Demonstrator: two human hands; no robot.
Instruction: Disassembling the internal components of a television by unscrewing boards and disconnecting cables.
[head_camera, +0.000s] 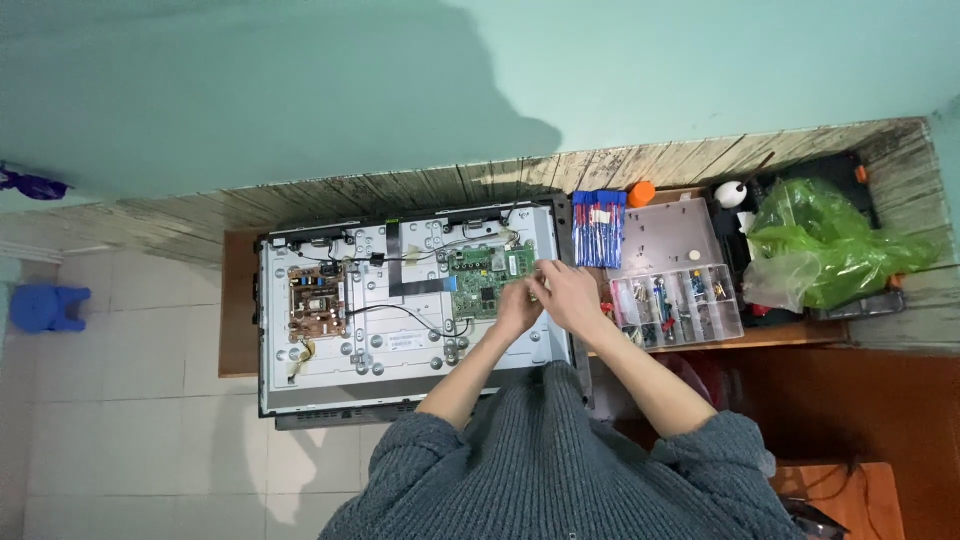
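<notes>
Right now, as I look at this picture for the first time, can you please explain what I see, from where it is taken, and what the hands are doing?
The picture comes from a camera worn on a person's head, looking down, so you see the person's own grey sleeves and two bare hands. There is no machine. On a wooden table lies a flat television with its back cover off, showing a metal plate, a green circuit board and a brown circuit board joined by black cables. The left hand and right hand meet at the green board's right edge; what their fingers hold is too small to tell. Beside them stand a clear parts box with small compartments, a bundle of blue and red pieces and a green plastic bag.
</notes>
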